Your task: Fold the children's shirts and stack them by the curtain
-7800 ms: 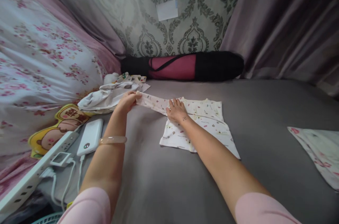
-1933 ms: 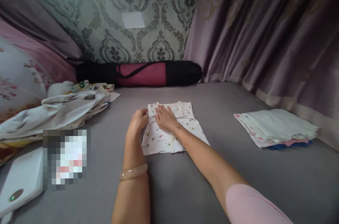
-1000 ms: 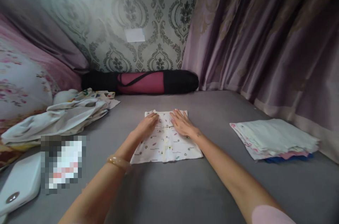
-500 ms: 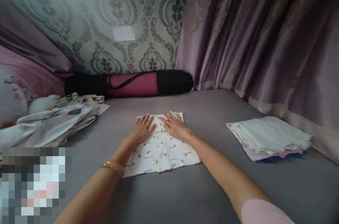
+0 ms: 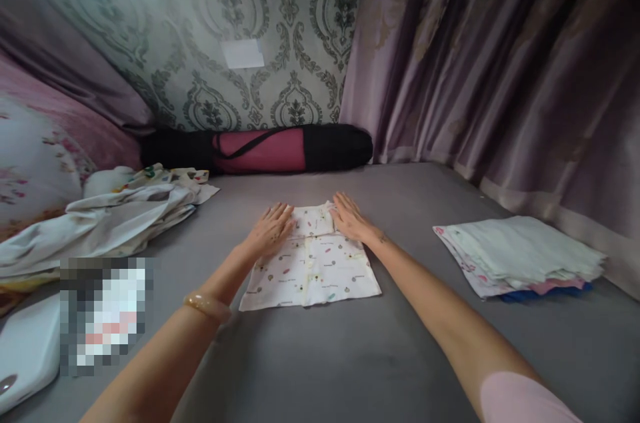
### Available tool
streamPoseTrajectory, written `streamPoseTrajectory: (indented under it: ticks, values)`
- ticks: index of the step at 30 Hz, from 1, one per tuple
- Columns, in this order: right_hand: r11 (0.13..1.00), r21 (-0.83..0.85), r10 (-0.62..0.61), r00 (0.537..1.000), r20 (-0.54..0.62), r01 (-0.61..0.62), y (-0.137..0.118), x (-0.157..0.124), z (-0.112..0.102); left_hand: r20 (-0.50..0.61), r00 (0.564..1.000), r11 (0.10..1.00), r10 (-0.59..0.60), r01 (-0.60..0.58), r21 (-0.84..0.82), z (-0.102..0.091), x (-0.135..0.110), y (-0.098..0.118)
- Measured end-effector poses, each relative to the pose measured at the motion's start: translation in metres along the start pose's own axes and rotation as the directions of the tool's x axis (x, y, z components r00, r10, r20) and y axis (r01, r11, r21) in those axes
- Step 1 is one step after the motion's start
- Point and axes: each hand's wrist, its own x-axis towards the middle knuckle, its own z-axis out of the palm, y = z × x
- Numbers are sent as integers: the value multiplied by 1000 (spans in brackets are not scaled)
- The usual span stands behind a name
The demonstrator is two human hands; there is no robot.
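Observation:
A small white printed garment (image 5: 311,266) lies folded flat on the grey bed sheet (image 5: 320,356). My left hand (image 5: 270,228) rests open and flat on its far left corner. At the far right corner my right hand (image 5: 350,217) lies the same way, fingers stretched out. Both hands hold nothing. A pale bangle (image 5: 206,306) sits on my left wrist.
A stack of folded clothes (image 5: 520,256) lies at the right by the purple curtain (image 5: 500,63). A heap of unfolded clothes (image 5: 100,223) lies at the left beside a floral quilt (image 5: 30,163). A black-and-pink rolled bag (image 5: 260,148) lies along the wall. A white device (image 5: 25,349) sits at bottom left.
Both sleeves have been folded in since the oldest frame. In the last half second my hands have slid apart from the middle of the top edge to its two corners.

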Motion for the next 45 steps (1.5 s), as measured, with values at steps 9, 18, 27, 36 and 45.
streamPoseTrajectory:
  ticks: [9, 18, 27, 36, 45]
  values:
    - [997, 68, 41, 996, 80, -46, -2, -10, 8, 16, 999, 999, -35, 36, -26, 21, -5, -9]
    - [887, 225, 412, 911, 7, -402, 1, -87, -34, -76, 919, 921, -388, 390, 15, -12, -77, 0]
    - [908, 130, 393, 918, 57, -397, -27, -149, -29, 64, 886, 879, -459, 463, -117, -19, -130, 21]
    - [939, 335, 30, 991, 128, -72, -26, -169, -35, 89, 925, 683, -370, 336, -648, -33, -151, 29]
    - [970, -15, -244, 966, -92, 243, -20, -168, -31, -25, 996, 877, -83, 61, -476, -23, -166, 19]
